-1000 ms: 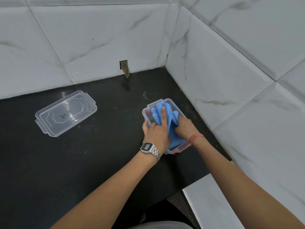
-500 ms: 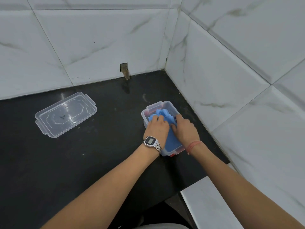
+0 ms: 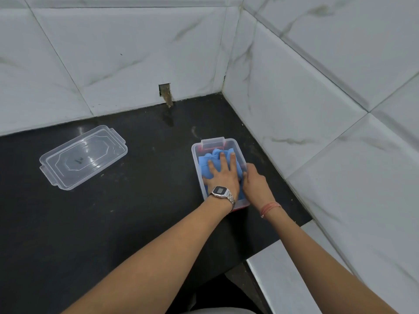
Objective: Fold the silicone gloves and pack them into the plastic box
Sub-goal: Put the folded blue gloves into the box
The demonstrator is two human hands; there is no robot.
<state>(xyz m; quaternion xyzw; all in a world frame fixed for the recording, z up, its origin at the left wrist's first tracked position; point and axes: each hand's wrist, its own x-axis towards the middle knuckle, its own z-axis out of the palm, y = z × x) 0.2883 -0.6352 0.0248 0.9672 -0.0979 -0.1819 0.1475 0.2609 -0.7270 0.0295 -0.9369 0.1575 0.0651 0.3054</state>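
- Blue silicone gloves: soft, bunched and folded, lying inside the plastic box with some folds rising near its rim. Judged light, limp and springy; likely to bulge back up once pressure comes off.
- Plastic box: clear, thin-walled, rectangular, with a latch tab on its far end and a red tint along the base. Stands on the black counter near the corner where the two tiled walls meet. Judged light and apt to slide on the smooth counter if pushed sideways.
- Left hand: fingers straight and spread, palm flat on top of the gloves, pressing them down into the box. A metal wristwatch sits on this wrist.
- Right hand: at the box's right wall, fingers curled over the rim. Whether they pinch a glove edge or only steady the wall cannot be told. A red thread band is on this wrist.
- Clear lid: lies flat on the counter, well apart from the box to its left, not yet fitted.
- Black counter: glossy, dark, with faint marks.
- Handling note: best hold is a flat palm over the middle of the bundle, with stray edges tucked along the walls; pinching a single fold would probably pull the stack loose.
- Progress, as judged: folding is done and packing nearly so; closing the box is left.
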